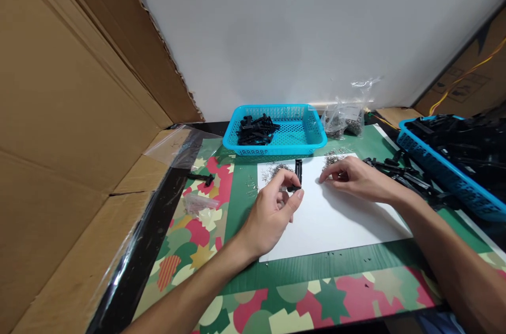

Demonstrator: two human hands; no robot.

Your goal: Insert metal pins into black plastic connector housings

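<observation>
My left hand (272, 213) pinches a slim black plastic part (298, 170) between thumb and fingertips, holding it upright above a white sheet of paper (332, 228). My right hand (351, 178) hovers low over the same paper, thumb and fingers drawn together; anything between the fingertips is too small to make out. Just behind that hand lies a pile of tiny metal pieces (332, 159). A second metal pile (276, 169) sits beyond my left hand, partly covered by its fingers.
At the back stands a blue basket (274, 150) with black parts on its left side. Another blue basket (454, 176), heaped with black parts, is at right, loose parts (407, 173) beside it. Clear bags (348, 120) stand behind. Cardboard (79, 113) walls the left.
</observation>
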